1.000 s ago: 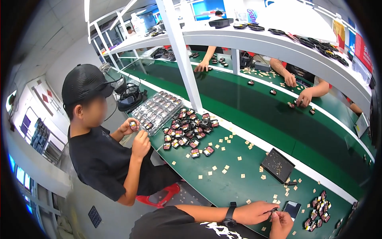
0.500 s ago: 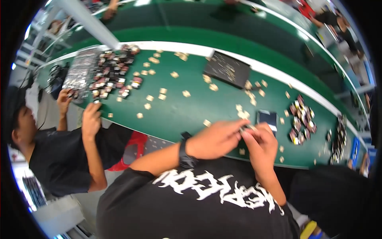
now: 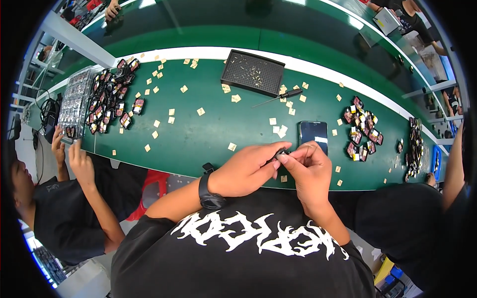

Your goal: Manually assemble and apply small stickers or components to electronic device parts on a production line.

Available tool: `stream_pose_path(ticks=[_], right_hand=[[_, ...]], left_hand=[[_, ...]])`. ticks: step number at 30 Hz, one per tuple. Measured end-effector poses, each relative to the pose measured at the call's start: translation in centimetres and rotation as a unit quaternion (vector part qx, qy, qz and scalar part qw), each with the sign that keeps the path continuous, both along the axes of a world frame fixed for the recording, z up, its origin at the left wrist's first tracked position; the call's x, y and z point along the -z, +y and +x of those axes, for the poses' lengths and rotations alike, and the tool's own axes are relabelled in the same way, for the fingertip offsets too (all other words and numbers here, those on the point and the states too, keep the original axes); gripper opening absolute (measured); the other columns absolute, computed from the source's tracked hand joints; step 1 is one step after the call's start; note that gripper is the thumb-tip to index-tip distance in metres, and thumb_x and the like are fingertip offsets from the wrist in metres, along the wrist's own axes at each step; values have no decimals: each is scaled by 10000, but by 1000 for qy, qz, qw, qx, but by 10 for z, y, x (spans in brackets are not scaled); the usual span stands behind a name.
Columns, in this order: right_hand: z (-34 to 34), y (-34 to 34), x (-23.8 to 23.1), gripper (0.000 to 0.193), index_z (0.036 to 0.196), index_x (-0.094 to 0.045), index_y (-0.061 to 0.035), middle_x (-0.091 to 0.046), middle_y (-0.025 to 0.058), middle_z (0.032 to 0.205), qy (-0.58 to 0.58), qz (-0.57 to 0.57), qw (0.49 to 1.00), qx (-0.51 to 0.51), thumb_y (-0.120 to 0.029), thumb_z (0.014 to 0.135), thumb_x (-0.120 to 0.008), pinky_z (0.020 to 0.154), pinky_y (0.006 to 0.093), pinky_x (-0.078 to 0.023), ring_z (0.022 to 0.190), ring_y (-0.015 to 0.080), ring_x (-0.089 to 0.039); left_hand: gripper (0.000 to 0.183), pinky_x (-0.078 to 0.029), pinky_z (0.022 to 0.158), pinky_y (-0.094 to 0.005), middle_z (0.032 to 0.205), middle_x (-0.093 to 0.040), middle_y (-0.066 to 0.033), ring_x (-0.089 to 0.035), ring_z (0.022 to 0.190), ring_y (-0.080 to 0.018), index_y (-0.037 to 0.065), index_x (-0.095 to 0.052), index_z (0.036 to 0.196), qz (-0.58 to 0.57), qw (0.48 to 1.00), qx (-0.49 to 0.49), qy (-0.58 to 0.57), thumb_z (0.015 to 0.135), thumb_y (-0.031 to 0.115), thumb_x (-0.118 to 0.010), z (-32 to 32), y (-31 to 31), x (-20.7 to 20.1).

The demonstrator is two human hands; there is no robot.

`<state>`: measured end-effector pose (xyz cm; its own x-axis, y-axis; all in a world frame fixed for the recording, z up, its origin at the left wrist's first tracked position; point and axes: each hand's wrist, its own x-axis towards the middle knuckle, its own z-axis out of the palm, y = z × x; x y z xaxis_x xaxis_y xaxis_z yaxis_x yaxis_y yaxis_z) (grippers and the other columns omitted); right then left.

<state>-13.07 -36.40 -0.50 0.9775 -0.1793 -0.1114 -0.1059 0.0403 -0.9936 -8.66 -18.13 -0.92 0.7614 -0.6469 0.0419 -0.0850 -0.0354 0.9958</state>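
Black part (image 3: pixel 282 152) pinched by left hand (image 3: pixel 242 170) and right hand (image 3: pixel 314 173); best kept steady, clear of phone (image 3: pixel 313 133) beyond right hand.

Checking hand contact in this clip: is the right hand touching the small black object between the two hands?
Touching: in the head view, the right hand has its fingers against the small black object, no gap showing.
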Motion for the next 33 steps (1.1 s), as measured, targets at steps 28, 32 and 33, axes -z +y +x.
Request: stream_pose_path(ticks=[28, 32, 33], right_hand=[[9, 2, -19, 110, 1019, -663, 45, -569, 21, 1065, 136, 121, 979, -90, 32, 919, -708, 708, 195, -478, 846, 40, -598], [5, 6, -15, 99, 1018, -662, 46, -568, 29, 1071, 105, 119, 983, -95, 42, 925, -695, 747, 205, -487, 884, 61, -605], [6, 7, -16, 107, 1027, -664, 45, -568, 28, 1069, 115, 120, 981, -97, 34, 926, -698, 752, 208, -484, 898, 68, -607]], left_hand=[[562, -496, 685, -237, 993, -643, -30, -601, 786, -77, 22, -406, 1535, -50, 989, 4, 138, 982, 13, -509, -2, 17, -1], [577, -503, 667, -257, 937, -652, -43, -597, 758, -80, 13, -425, 1517, -15, 999, 2, 44, 959, 21, -571, 0, 21, -6], [577, -503, 667, -257, 937, -652, -43, -597, 758, -80, 13, -425, 1517, -16, 999, -2, 44, 959, 21, -571, 1, 23, -6]])
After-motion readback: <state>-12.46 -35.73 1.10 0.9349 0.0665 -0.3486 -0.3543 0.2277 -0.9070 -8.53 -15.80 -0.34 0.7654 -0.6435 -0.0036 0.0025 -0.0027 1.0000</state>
